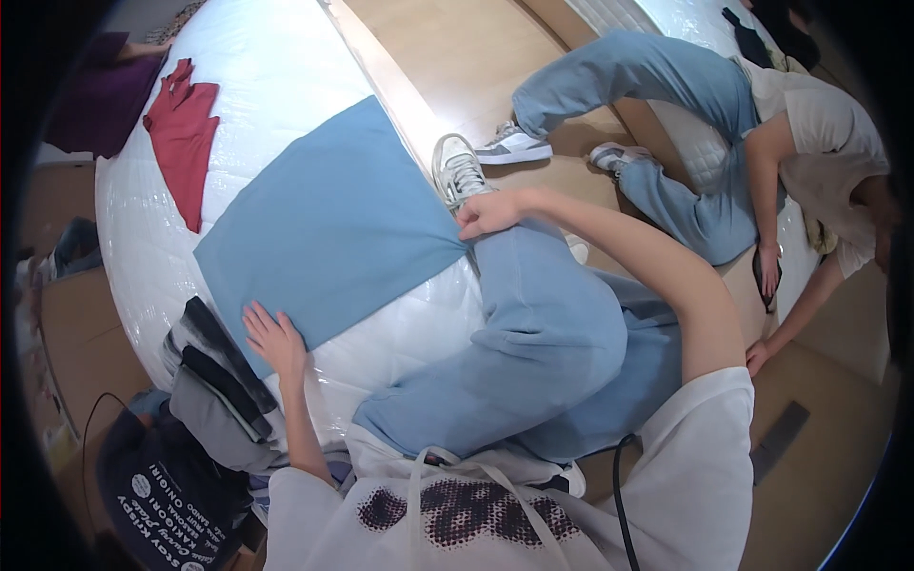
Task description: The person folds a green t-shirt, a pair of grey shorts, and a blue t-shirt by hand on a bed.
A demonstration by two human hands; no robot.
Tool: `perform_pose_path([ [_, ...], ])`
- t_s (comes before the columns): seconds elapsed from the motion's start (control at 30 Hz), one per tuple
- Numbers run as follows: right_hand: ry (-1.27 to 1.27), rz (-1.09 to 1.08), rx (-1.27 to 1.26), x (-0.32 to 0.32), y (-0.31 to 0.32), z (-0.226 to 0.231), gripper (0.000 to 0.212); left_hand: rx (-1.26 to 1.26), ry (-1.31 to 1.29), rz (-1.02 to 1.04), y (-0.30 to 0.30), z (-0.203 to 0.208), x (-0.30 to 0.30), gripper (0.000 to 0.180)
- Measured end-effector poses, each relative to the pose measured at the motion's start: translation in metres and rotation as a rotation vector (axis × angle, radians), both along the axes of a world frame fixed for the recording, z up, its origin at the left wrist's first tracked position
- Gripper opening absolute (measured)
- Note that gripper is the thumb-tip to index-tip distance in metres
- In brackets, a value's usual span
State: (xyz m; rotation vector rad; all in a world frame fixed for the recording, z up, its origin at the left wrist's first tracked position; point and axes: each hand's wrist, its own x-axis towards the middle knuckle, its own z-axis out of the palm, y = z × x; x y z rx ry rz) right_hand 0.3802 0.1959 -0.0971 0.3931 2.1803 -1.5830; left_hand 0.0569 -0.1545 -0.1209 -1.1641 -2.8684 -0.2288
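Observation:
A plain blue cloth (328, 224) is spread nearly flat over a plastic-wrapped white mattress (267, 71). My left hand (275, 338) rests with its fingers spread on the cloth's near left edge. At the right corner, close to my shoe, my right hand (490, 214) pinches the cloth between its fingers, and small creases run out from that grip. I cannot tell what kind of item the cloth is.
Left of the cloth lies a red garment (186, 133). Folded dark and grey clothes (219, 381) are stacked at the near left, beside a navy printed cloth (157, 485). Another person (819, 124) bends down at the right; a second holds a purple garment (100, 105) at far left.

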Motion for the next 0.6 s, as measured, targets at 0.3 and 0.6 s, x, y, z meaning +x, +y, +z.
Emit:
perform_pose_path([
  [0.3, -0.246, -0.574, -0.059, -0.03, -0.017, -0.004, 0.064, 0.024, -0.003, -0.245, 0.171, 0.012, -0.034, 0.064],
  [0.6, -0.342, -0.402, 0.149, -0.043, 0.0, 0.003, 0.07, 0.048, 0.117, -0.323, 0.249, -0.012, -0.059, 0.065],
])
